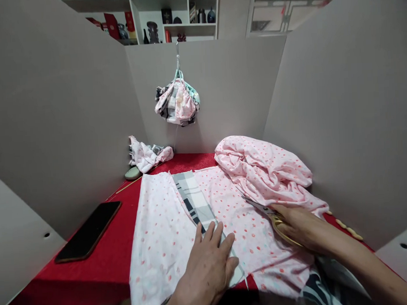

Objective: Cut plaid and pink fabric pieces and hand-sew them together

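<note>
My left hand (pixel 208 264) lies flat with fingers stretched out on a grey checked strip (pixel 192 198) and the pink dotted fabric (pixel 160 235) spread over the red table (pixel 94 274). My right hand (pixel 299 227) is closed round the gold handles of a pair of scissors (pixel 260 207). The blades point up and left across the dotted fabric, at the foot of a bunched heap of the same pink cloth (pixel 261 168).
A black phone (pixel 88 231) lies at the left on the red cloth. A small crumpled fabric scrap (pixel 148 156), a green object (pixel 133 173) and a thin stick sit at the back left. A bundle of scraps (pixel 177 102) hangs on the back panel. Grey panels enclose three sides.
</note>
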Motion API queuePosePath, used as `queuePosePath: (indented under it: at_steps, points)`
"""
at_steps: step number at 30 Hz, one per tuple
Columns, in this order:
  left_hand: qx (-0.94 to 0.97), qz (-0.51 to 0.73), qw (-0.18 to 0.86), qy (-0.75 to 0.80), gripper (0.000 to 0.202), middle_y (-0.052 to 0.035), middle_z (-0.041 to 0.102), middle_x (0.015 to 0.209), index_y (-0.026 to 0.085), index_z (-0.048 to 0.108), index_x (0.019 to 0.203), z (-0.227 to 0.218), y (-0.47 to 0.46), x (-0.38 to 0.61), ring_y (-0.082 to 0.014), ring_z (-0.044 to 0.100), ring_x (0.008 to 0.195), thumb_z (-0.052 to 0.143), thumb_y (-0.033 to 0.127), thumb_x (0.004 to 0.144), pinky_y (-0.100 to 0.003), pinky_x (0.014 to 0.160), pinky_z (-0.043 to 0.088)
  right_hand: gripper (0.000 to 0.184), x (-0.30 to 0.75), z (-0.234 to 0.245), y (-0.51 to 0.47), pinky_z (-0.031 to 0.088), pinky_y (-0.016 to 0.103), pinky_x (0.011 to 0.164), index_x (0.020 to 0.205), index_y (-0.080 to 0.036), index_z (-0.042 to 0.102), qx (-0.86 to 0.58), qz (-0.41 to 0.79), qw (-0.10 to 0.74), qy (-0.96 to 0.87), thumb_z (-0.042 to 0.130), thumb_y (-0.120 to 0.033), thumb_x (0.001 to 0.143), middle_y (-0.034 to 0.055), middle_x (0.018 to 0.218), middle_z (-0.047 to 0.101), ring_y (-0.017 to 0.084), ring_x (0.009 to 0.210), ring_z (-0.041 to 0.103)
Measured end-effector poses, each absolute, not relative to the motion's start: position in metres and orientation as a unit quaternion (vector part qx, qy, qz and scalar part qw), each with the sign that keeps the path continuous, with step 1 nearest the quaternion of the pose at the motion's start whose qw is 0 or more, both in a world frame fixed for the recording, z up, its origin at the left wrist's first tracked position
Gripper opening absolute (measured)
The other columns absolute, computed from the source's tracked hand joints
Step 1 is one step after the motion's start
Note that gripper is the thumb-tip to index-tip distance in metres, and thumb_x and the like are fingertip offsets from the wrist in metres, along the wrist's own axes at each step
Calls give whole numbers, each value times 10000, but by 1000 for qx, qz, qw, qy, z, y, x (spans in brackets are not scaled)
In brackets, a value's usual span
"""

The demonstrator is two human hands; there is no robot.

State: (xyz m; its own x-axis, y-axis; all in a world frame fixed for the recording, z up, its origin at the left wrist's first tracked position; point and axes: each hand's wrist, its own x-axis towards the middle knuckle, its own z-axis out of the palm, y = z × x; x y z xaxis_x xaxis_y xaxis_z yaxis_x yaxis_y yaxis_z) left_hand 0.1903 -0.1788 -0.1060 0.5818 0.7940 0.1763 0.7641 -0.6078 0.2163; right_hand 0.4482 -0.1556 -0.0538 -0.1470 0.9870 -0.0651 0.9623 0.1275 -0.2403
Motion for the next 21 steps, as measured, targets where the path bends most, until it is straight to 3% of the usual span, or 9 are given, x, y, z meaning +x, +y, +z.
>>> queuePosePath:
  at_steps: [4, 7, 10, 14, 17, 21]
  points:
    - [889, 157, 46, 428, 550, -126, 367, 1454, 181, 376, 1389, -120, -182, 193, -284, 313, 1347, 412, 452, 912, -475, 1079, 323, 415, 418, -57, -167, 436, 281, 719, 1190, -195, 560, -572, 148, 165, -789, 399, -189, 807, 73, 925, 693, 205, 805, 624]
    - [891, 153, 46, 424, 619, -154, 335, 1457, 93, 363, 1390, -123, -182, 190, -282, 305, 1349, 378, 488, 914, -445, 1095, 312, 426, 402, -64, -169, 439, 267, 721, 1203, -182, 569, -562, 183, 148, -793, 398, -198, 813, 75, 922, 701, 194, 783, 629]
    - [893, 134, 55, 425, 650, -170, 316, 1456, 74, 384, 1378, -121, -182, 188, -304, 287, 1352, 369, 520, 905, -462, 1091, 310, 441, 414, -65, -163, 445, 279, 752, 1224, -173, 566, -599, 182, 125, -770, 404, -218, 816, 94, 975, 701, 208, 827, 643]
    - [894, 135, 57, 423, 659, -150, 305, 1468, 94, 361, 1395, -122, -181, 187, -288, 270, 1362, 331, 541, 911, -439, 1104, 294, 498, 439, -66, -170, 451, 350, 854, 1289, -140, 524, -633, 170, 120, -746, 392, -294, 834, 141, 1163, 643, 273, 1025, 611]
    - [893, 141, 51, 424, 645, -148, 313, 1470, 94, 362, 1392, -122, -179, 187, -281, 273, 1363, 323, 530, 917, -436, 1105, 294, 544, 444, -73, -191, 434, 356, 927, 1359, -142, 455, -634, 170, 151, -739, 372, -343, 861, 129, 1292, 564, 275, 1161, 542]
    - [903, 132, 44, 407, 662, -185, 341, 1455, 88, 382, 1375, -115, -183, 186, -317, 294, 1351, 361, 548, 900, -475, 1077, 319, 533, 456, -82, -215, 499, 374, 821, 1344, -186, 489, -678, 166, 109, -708, 390, -369, 853, 108, 1184, 644, 300, 1032, 627]
